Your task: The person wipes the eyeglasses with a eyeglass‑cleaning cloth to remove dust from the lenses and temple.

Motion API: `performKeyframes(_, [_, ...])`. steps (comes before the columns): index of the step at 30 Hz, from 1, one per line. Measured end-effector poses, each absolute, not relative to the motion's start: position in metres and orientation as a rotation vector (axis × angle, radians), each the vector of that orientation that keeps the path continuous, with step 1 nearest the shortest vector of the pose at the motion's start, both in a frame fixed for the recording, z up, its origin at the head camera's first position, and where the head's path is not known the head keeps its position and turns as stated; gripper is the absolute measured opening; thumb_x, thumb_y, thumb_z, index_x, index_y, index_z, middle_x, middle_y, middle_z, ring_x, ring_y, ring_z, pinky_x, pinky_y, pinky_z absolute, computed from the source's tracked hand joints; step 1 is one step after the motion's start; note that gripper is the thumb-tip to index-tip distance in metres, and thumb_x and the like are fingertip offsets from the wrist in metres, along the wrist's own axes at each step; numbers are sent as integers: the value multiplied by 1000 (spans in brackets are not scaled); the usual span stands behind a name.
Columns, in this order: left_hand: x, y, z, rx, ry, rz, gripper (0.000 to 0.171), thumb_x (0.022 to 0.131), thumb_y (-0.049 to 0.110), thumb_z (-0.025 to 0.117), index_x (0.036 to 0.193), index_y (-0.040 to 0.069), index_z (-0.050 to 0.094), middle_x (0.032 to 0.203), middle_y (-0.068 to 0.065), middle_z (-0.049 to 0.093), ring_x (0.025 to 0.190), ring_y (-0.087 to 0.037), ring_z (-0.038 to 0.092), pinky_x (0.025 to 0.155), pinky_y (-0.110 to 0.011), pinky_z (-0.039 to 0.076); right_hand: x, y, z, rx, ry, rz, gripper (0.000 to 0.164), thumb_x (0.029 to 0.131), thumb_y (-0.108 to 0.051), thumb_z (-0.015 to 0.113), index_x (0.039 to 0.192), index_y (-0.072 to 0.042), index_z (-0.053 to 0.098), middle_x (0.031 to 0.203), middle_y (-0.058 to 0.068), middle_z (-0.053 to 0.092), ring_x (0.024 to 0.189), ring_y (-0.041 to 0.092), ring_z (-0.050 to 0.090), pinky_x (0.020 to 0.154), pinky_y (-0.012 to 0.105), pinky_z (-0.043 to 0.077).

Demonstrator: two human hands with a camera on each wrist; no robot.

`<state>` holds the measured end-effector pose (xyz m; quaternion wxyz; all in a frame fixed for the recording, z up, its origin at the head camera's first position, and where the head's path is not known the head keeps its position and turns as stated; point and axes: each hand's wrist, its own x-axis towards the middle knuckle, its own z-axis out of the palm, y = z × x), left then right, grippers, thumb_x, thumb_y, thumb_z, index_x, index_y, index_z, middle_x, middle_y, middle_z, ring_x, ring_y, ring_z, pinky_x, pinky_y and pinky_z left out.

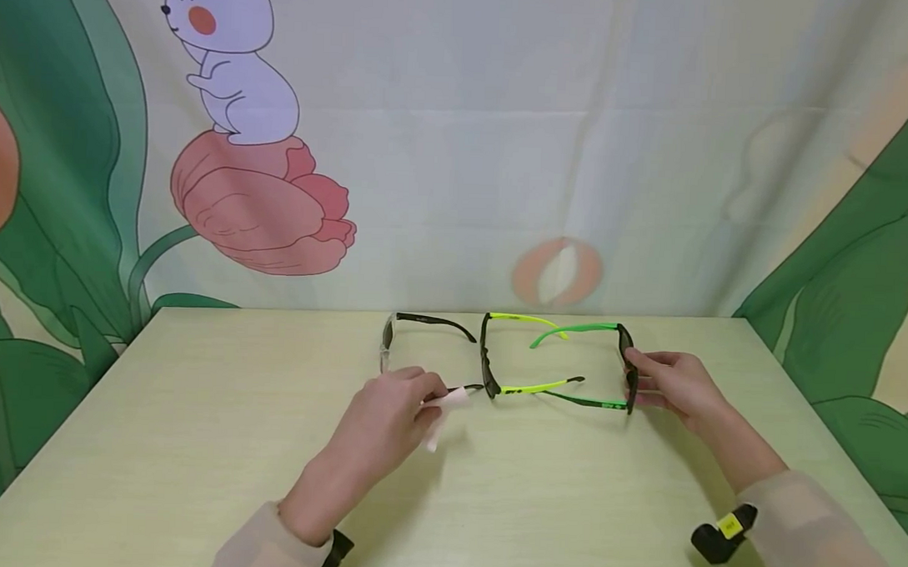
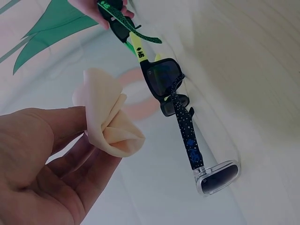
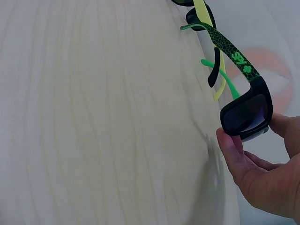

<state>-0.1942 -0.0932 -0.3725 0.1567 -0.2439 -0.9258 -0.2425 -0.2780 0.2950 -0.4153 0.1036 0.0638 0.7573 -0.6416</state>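
My left hand [image 1: 385,415] pinches a folded pale pink cloth [image 2: 105,117] between thumb and fingers, above the table. At the right, my right hand [image 1: 679,387] holds green-and-black sunglasses [image 3: 246,115] by the front, fingers and thumb at the lenses. Their unfolded arms point left. Black-and-yellow sunglasses [image 1: 486,360] stand in the middle, arms unfolded toward the right and overlapping the green ones in view. Clear-framed sunglasses [image 2: 218,180] with dark speckled arms are at the left, partly hidden behind my left hand in the head view.
All three pairs are in a row toward the back of the pale wooden table [image 1: 194,408]. Behind it hangs a printed curtain [image 1: 444,150] with a rabbit, a flower and leaves. A small black device with a yellow label [image 1: 726,531] sits at my right sleeve.
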Motion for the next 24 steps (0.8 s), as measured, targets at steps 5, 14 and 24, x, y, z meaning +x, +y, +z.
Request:
performKeyframes(5, [-193,-94,-375,-711,-2647,-681,18,81,-1,85,92,10,76,83,2,67,66,-12,62,58,-27,52,-278,294,-415,176,2213,-1907,78,106,-37,58,150,18,26,108,15,70,93,21,73,83,30,60])
performKeyframes(14, [-193,-94,-375,-762,-2638,-638,17,83,-2,82,85,11,72,81,4,64,65,-11,55,56,-25,48,-280,290,-417,154,2266,-1868,67,109,-30,52,150,17,27,130,29,59,102,19,71,89,31,58])
performKeyframes(24, [-192,-93,-376,-739,-2672,-667,18,82,-2,84,91,11,76,83,3,67,66,-12,60,58,-27,51,-279,286,-420,165,2317,-1824,71,109,-29,53,153,17,21,146,36,44,117,23,64,96,31,54])
